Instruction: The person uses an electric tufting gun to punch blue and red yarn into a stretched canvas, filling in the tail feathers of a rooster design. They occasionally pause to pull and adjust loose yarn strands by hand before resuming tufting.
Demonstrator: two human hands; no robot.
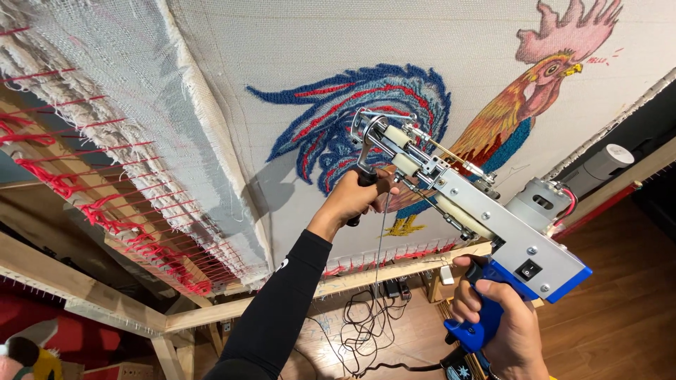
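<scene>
fingers [470, 287] of the right hand [501, 320] clenched round the blue pistol grip of the tufting gun [486, 214]; fingers of the left hand [358, 195] clenched round its black front handle, near the needle end. both hands grasping, neither released.

stretched backing cloth [296, 63]: largest item, fills the far field, pinned taut on a wooden frame [77, 288]. soft but under tension; judged to give a little under pressure and to tear if snagged.

rooster design [507, 112]: tufted yarn on the cloth, blue and red tail at centre, orange body and pink comb to the right. pile judged soft, easily pulled.

tufting gun: held up at centre right, nose touching or just short of the cloth at the tail; cannot tell which. metal plate body, blue housing, motor at the rear with red wire. judged heavy, rigid, nose-weighted, hence a two-point hold: rear grip and front handle. exposed rods, rollers and needle should not be gripped.

loose grey cloth and red yarn lashing [105, 204]: left, hanging off the frame edge, apart from the gun.

grey cylinder [598, 165]: far right, beyond the frame.

thin yarn strand [380, 239]: drops from the gun between the two arms; could catch on a sleeve.

cables [362, 327]: black tangle on the wood floor, near, below the hands.
</scene>
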